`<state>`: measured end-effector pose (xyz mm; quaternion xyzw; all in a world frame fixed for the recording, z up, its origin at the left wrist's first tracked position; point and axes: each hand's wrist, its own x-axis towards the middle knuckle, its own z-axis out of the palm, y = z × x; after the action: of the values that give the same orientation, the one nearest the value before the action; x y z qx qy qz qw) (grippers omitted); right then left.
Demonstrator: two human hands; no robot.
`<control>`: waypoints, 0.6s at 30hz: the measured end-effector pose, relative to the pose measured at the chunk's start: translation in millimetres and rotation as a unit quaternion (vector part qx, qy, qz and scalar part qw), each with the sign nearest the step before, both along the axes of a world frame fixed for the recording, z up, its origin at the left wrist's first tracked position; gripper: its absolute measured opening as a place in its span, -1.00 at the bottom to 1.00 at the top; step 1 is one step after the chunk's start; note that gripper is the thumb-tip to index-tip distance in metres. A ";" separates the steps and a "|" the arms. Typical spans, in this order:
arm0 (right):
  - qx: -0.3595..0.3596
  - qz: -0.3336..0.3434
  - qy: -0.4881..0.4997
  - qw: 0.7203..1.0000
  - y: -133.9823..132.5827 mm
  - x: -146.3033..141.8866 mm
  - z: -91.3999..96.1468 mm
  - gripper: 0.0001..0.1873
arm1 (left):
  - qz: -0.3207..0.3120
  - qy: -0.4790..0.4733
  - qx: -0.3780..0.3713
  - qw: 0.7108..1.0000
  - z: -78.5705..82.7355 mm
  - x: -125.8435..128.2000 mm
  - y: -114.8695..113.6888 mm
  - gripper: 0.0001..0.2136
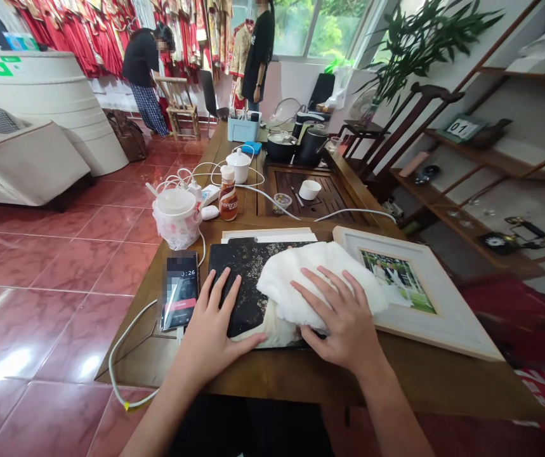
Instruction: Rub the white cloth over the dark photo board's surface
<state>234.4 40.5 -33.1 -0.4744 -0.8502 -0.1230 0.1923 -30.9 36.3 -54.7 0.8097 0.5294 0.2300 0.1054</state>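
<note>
A black speckled album [246, 270] lies flat on the wooden table [424, 374] in front of me. My left hand [212, 330] rests open on its left edge, fingers spread and thumb along the near corner. My right hand [341, 314] lies flat and open on a white fluffy cloth [310, 273] that covers the album's right half. A white-framed photo [408, 285] lies just right of the cloth. A phone [180, 289] with a lit screen sits left of my left hand.
Behind the album stand a bagged white container [177, 216], a brown bottle [228, 193], a white lidded pot [238, 165], kettles [295, 146] and a tea tray [310, 190]. White cables cross the table. Two people stand far back by red garments. Shelves line the right wall.
</note>
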 end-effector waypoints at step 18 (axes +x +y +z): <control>-0.010 0.061 -0.011 0.998 1.1 -11.3 0.1 -0.35 | -0.001 -0.005 -0.004 1.000 -1.0 -0.6 -0.6 -0.18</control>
<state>223.1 41.6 -33.0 -0.4221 -0.8809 -0.1074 0.1852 -31.5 35.8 -55.7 0.8085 0.5294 0.2314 0.1115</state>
